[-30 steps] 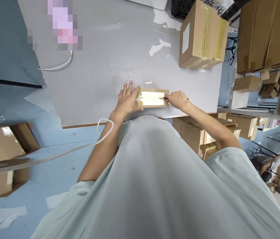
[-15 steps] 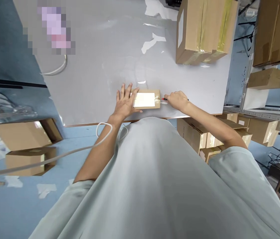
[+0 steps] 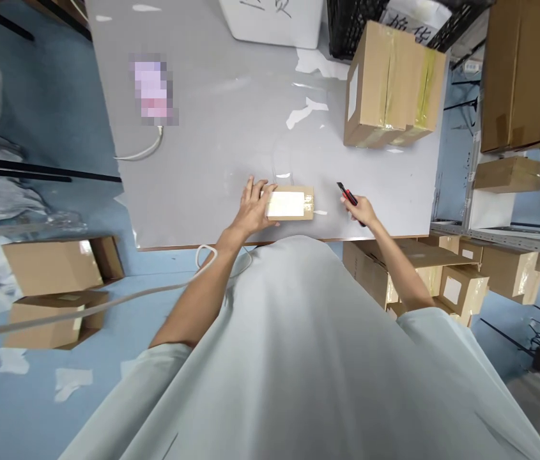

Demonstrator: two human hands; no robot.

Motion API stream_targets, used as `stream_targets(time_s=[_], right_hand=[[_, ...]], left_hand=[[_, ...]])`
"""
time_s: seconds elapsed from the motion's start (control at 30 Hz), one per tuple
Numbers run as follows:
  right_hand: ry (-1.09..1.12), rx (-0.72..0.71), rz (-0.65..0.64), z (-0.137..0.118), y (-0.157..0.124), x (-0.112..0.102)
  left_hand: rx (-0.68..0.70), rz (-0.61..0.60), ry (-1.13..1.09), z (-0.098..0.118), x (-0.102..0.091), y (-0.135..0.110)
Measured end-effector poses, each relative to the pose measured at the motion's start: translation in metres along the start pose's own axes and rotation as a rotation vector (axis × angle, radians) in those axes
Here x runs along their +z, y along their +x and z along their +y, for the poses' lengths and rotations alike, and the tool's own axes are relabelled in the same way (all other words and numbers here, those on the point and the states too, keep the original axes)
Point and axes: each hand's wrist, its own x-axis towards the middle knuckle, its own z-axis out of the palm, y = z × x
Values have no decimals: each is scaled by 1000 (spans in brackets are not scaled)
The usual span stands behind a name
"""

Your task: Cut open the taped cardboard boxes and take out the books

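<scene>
A small cardboard box [image 3: 308, 204] with a white label on top and clear tape over its right end lies flat near the table's front edge. My left hand [image 3: 253, 211] grips its left end, thumb on the near side and fingers at the far side. Off to the right, my right hand [image 3: 363, 209] is closed round a red and black utility knife [image 3: 348, 194], its tip pointing up and left. The knife stands apart from the box. The box's left end is partly hidden by my fingers.
Taped cardboard cartons [image 3: 378, 92] stand at the table's back right, beside a black crate [image 3: 353, 29] and a white bin [image 3: 274, 25]. A pixelated object [image 3: 152, 89] with a white cable lies at left. Open cartons [image 3: 49, 265] sit on the floor; a cable [image 3: 107, 303] crosses my left arm.
My right hand has drawn the knife away from the box's taped end, to the right, and turned its tip upward. The left hand stays on the box. The view has shifted, showing the bin and crate.
</scene>
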Motion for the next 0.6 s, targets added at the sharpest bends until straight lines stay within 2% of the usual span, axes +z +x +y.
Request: stream_targets(time_s=[0.07,0.13,0.2,0.27,0.33,0.43,0.5,0.6], right_hand=[[307,155,-31,0,-1,34],[511,242,-52,-10,-5,71],[622,278,-78,-28,-10,102],[655,279,-92,-46,-16,120],[664,241,-63,-62,-24,125],[679,116,54,-80,-40,113],[634,29,156,-90,-52,100],[454,-49,272,-103,-65,86]], left_hand=[[1,16,-18,-8,-2,0],[-8,32,-34,-17,-7,-2],[-18,47,-43,-26,-13,-8],[-30,57,-39,-34,-22,-16],[-35,73,-36,-39,-29,-23],[-24,125,-67,-40,-32,-26],[-21,153,-119,-36,-24,-21],[-27,140,-215,-29,-6,-9]])
